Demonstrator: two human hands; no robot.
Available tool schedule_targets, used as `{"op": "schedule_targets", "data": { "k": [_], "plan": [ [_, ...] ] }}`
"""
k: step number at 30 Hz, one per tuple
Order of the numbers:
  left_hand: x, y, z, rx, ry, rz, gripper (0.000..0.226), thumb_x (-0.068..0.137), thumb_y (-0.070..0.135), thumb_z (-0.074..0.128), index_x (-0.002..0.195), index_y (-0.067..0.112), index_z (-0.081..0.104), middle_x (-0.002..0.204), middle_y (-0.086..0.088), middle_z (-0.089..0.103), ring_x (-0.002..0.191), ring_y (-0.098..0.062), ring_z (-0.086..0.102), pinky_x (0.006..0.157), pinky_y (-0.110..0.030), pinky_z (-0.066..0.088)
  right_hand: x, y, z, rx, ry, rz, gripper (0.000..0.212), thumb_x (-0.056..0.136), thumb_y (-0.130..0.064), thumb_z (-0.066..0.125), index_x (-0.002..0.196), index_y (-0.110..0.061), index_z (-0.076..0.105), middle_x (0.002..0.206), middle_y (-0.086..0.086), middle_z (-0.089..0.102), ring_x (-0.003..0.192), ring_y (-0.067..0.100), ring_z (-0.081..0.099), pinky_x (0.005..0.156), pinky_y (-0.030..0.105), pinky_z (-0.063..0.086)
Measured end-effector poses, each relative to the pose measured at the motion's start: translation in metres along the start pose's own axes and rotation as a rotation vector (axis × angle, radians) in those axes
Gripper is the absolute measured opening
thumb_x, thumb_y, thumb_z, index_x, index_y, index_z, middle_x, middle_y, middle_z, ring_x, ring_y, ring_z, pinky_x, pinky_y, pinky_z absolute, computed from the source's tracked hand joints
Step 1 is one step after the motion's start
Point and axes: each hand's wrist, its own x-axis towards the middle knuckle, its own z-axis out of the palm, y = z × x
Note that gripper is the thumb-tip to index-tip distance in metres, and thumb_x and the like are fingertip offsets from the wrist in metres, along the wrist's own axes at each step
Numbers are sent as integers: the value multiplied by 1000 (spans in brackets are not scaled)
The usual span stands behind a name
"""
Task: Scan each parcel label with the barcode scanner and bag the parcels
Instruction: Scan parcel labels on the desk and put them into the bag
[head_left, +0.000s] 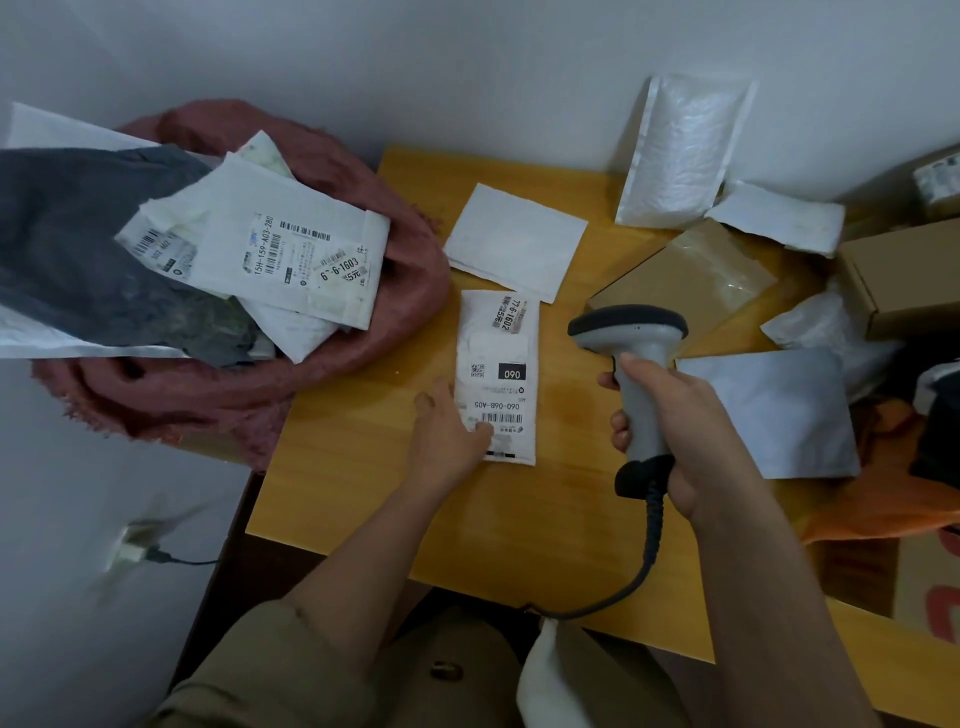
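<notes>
A white padded parcel (498, 358) lies label up in the middle of the wooden table (363, 493). My left hand (449, 431) lies on its near left corner, fingers spread and the thumb over the label. My right hand (685, 431) grips the handle of a grey barcode scanner (631, 343). The scanner's head hangs just right of the parcel, above the table. A dusty red woven bag (332, 379) gapes open at the left, holding several white and dark grey parcels (291, 260).
More parcels lie on the table: a plain white envelope (517, 241), a brown one (691, 286), a silver-grey one (774, 410) and a bubble mailer (680, 150) leaning on the wall. Cardboard boxes (904, 275) stand at the right. The scanner cable (639, 571) runs over the front edge.
</notes>
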Motion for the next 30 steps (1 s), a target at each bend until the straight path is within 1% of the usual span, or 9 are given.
{"op": "schedule_targets", "data": {
  "k": [3, 6, 11, 15, 18, 21, 24, 27, 30],
  "plan": [
    [0, -2, 9, 52, -105, 78, 89, 81, 24, 73, 151, 29, 17, 125, -3, 28, 102, -23, 51, 87, -31, 44, 1, 3, 1, -19, -9, 7, 16, 95, -28, 64, 104, -14, 63, 100, 7, 68, 51, 11, 52, 47, 25, 46],
    [1, -5, 11, 13, -117, 76, 87, 82, 21, 75, 152, 28, 23, 131, -7, 31, 112, -24, 50, 96, -29, 41, 1, 3, 1, -30, -15, 13, 16, 95, -27, 63, 103, -14, 63, 100, 7, 68, 51, 11, 52, 47, 25, 46],
    [6, 0, -3, 236, -211, 159, 78, 82, 12, 69, 146, 34, 32, 125, -4, 36, 114, -26, 48, 91, -36, 45, 0, 2, 1, -51, -21, 13, 16, 95, -28, 63, 102, -14, 63, 98, 9, 67, 52, 12, 53, 48, 26, 47],
    [11, -4, -22, 642, 63, 308, 62, 78, 2, 58, 132, 30, 45, 123, -5, 33, 115, -24, 32, 94, -38, 30, 1, 2, 0, -62, -20, 13, 18, 94, -29, 64, 102, -13, 64, 95, 9, 66, 52, 12, 53, 49, 27, 47],
    [7, -12, -22, 585, 111, 189, 48, 89, 23, 60, 133, 24, 42, 124, -6, 32, 113, -25, 32, 93, -37, 33, 2, 5, 0, -63, -13, 14, 19, 94, -30, 65, 100, -13, 65, 95, 9, 67, 53, 13, 53, 49, 27, 47],
    [-1, -18, -8, 609, -66, 147, 78, 87, 59, 58, 147, 23, 23, 137, -10, 30, 126, -31, 30, 102, -45, 33, 2, 8, 3, -77, -10, 24, 19, 93, -32, 66, 95, -13, 66, 91, 10, 65, 53, 13, 54, 51, 29, 46],
    [-3, -22, 2, 603, -119, 302, 82, 89, 50, 60, 153, 29, 14, 151, -8, 22, 139, -29, 19, 112, -45, 25, 2, 8, 7, -88, -29, 33, 19, 93, -32, 66, 95, -12, 67, 89, 10, 64, 52, 12, 54, 51, 29, 46],
    [-2, -22, 2, 597, -89, 403, 72, 97, 48, 47, 155, 27, 11, 159, -6, 10, 147, -27, 6, 119, -45, 11, 0, 7, 11, -102, -46, 32, 18, 93, -32, 65, 94, -14, 67, 90, 10, 64, 53, 12, 54, 51, 29, 46],
    [-22, -24, 12, 591, 37, 461, 76, 96, 61, 27, 154, 13, 15, 156, -16, 20, 144, -32, 16, 119, -46, 14, -1, 6, 11, -133, -53, 28, 18, 93, -33, 65, 93, -15, 67, 91, 11, 63, 54, 12, 54, 52, 29, 47]
  ]
}}
